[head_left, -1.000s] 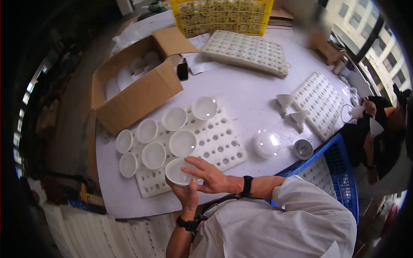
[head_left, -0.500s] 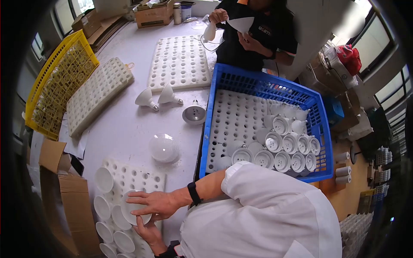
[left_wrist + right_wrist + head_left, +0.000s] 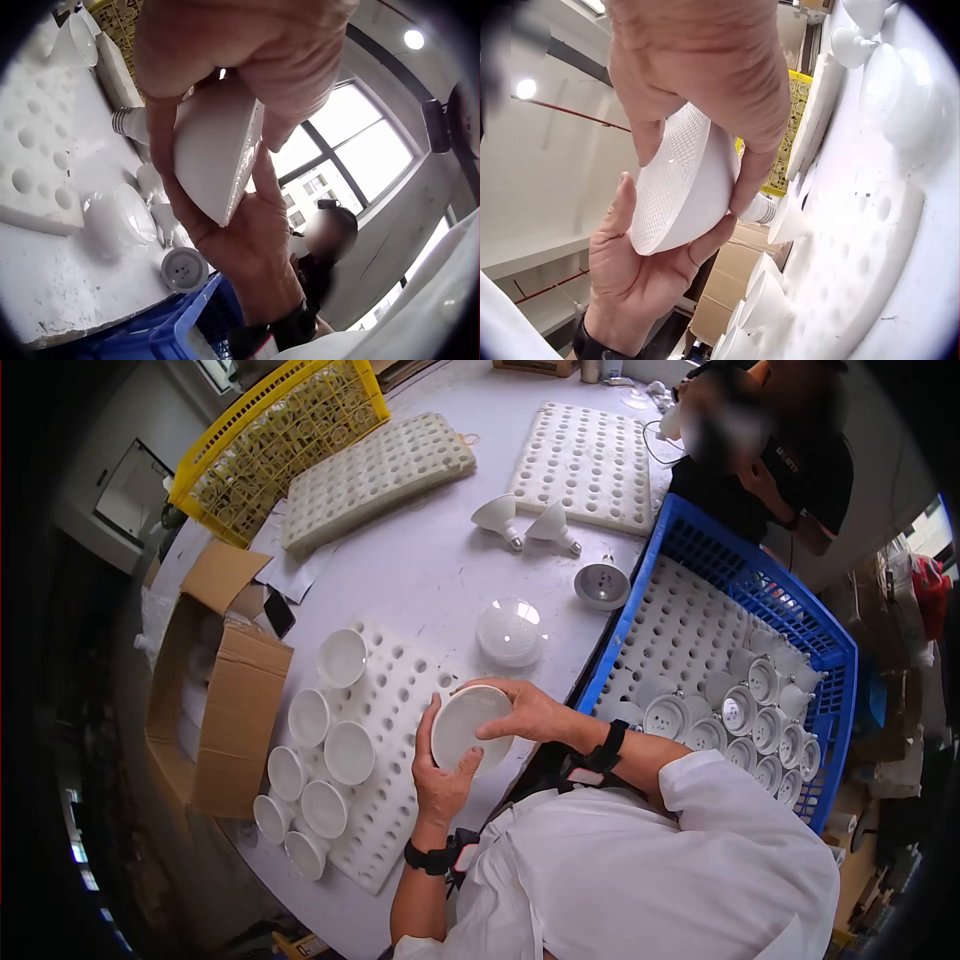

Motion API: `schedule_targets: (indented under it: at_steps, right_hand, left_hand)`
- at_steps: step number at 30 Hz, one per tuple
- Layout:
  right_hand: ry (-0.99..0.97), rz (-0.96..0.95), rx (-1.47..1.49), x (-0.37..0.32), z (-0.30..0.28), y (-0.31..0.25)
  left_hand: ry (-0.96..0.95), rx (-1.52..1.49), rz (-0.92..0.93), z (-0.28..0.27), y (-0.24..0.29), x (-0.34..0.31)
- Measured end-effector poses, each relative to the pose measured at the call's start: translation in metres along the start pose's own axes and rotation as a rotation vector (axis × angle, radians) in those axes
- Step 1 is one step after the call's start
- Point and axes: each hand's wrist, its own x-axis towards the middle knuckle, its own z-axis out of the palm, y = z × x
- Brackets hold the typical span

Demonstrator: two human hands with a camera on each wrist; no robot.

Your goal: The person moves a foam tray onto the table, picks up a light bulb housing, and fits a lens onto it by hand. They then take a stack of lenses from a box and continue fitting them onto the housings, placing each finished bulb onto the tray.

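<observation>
Both hands hold a white reflector bulb [image 3: 462, 725] over the right edge of a white foam board [image 3: 385, 810]. My left hand [image 3: 440, 780] grips its left side, thumb at the lower rim. From the right, my right hand [image 3: 538, 712] curls round it with the thumb on the lens. The bulb's textured lens [image 3: 667, 176] faces up toward me in the head view; its screw base [image 3: 129, 122] sticks out beyond the fingers in the left wrist view. Several similar white bulbs [image 3: 349, 753] stand lens up on the board's left part.
Beyond the hands lie a clear-topped dome [image 3: 512, 632], an open silver reflector [image 3: 602, 584] and two bulbs [image 3: 550, 528]. A blue crate [image 3: 640, 622] of reflectors is at right, a cardboard box [image 3: 235, 720] at left. A yellow crate [image 3: 180, 490] and foam boards [image 3: 375, 475] stand behind. Another person [image 3: 815, 470] works far right.
The head view has swung right and partly back. The held bulb has moved rightward off the middle of the foam board. My right fingers have shifted from across the lens to its side.
</observation>
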Motion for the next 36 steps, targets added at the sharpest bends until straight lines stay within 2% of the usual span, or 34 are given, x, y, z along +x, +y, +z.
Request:
schedule_targets:
  at_steps: [2, 5, 11, 13, 14, 17, 18, 20, 23, 25, 29, 36]
  right_hand:
    - [-0.044, -0.019, -0.032, -0.002, 0.005, -0.004]
    - [-0.072, -0.075, -0.084, -0.005, 0.013, -0.007]
    - [-0.120, 0.001, -0.132, -0.005, 0.033, 0.006]
    - [-0.124, 0.132, -0.106, -0.007, 0.038, 0.013]
    - [-0.132, 0.138, -0.104, -0.008, 0.039, 0.014]
    - [-0.214, 0.223, -0.142, -0.001, 0.037, 0.017]
    - [-0.258, 0.231, -0.100, 0.001, 0.033, 0.025]
    - [-0.268, 0.272, -0.057, 0.004, 0.033, 0.029]
    - [-0.334, 0.219, -0.081, 0.009, 0.030, 0.037]
    - [-0.294, 0.232, -0.100, 0.014, 0.030, 0.036]
    - [-0.313, 0.250, -0.074, 0.022, 0.035, 0.040]
    - [-0.336, 0.296, -0.059, 0.034, 0.047, 0.039]
  left_hand:
    - [-0.051, 0.006, 0.080, 0.000, -0.007, -0.002]
    - [0.030, 0.007, 0.133, -0.002, -0.009, -0.009]
    - [0.140, -0.054, 0.005, -0.005, -0.016, -0.040]
    - [0.164, -0.109, -0.035, -0.004, -0.035, -0.051]
    - [0.171, -0.164, -0.070, -0.004, -0.044, -0.056]
    - [0.163, -0.304, -0.155, -0.003, -0.058, -0.064]
    - [0.195, -0.251, -0.179, -0.003, -0.057, -0.064]
    - [0.178, -0.200, -0.166, -0.005, -0.057, -0.062]
    - [0.261, -0.104, -0.185, -0.004, -0.050, -0.061]
    - [0.266, -0.205, -0.193, -0.003, -0.052, -0.059]
    - [0.361, -0.130, -0.149, 0.001, -0.055, -0.063]
    - [0.476, -0.120, -0.176, 0.000, -0.060, -0.065]
